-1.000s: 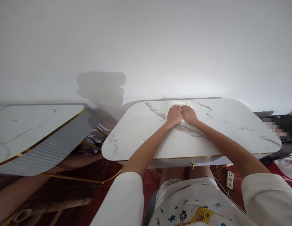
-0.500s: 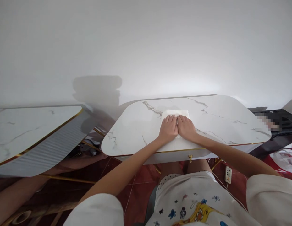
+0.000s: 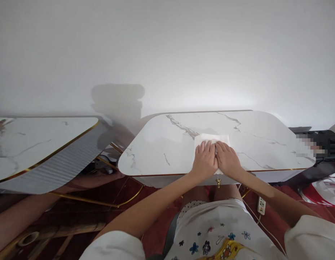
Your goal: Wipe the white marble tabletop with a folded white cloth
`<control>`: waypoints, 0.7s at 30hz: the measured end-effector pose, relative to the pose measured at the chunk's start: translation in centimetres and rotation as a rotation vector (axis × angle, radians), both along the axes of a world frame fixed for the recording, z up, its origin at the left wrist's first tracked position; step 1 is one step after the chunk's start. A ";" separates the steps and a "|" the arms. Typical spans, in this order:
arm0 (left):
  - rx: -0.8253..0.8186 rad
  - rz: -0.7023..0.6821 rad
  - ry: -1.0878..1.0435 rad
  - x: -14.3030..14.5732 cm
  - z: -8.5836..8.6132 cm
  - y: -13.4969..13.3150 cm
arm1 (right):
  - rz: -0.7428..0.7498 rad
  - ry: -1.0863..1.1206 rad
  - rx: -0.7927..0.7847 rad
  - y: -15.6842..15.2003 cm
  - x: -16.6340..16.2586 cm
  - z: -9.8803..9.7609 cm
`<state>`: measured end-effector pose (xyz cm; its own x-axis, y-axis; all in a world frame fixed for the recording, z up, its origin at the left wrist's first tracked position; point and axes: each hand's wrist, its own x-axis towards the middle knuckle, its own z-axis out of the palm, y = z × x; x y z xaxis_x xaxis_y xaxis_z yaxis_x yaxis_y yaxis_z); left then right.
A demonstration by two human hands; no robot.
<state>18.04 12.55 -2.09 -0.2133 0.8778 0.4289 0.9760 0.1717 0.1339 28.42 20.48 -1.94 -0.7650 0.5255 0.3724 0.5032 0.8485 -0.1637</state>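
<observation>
A folded white cloth or paper towel (image 3: 212, 138) lies flat on a white marble-patterned tabletop (image 3: 153, 144), near its front edge. My left hand (image 3: 205, 159) presses palm down on its left part, with the fingers stretched forward and slightly apart. On the right part my right hand (image 3: 229, 159) lies flat in the same way. The two thumbs are close together, and a bit of white shows between the hands. Both palms hide the middle of the cloth. Just below the hands, a small gold knob (image 3: 218, 182) sticks out from the table's front.
A second marble-patterned table (image 3: 48, 144) with gold trim stands at left; another person's leg (image 3: 83, 184) is beneath it. A plain wall (image 3: 167, 54) rises behind. A power strip (image 3: 261, 206) lies on the red floor, and a black object (image 3: 329, 144) sits at right.
Both hands and the white cloth have moved together to the right and closer to the table's front edge. The view has shifted slightly.
</observation>
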 end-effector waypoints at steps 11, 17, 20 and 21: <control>-0.083 0.002 -0.006 -4.4 0.5 7.9 | -0.019 0.059 -0.036 7.3 -4.6 -0.4; -0.070 0.044 -0.037 -7.7 0.9 11.7 | -0.009 0.023 -0.046 11.5 -8.4 0.0; -0.062 0.050 -0.030 -9.2 1.0 13.2 | 0.004 0.019 -0.042 13.6 -10.2 -0.1; -0.056 0.053 -0.025 -9.6 0.9 13.7 | 0.009 0.016 -0.039 14.2 -10.8 -0.1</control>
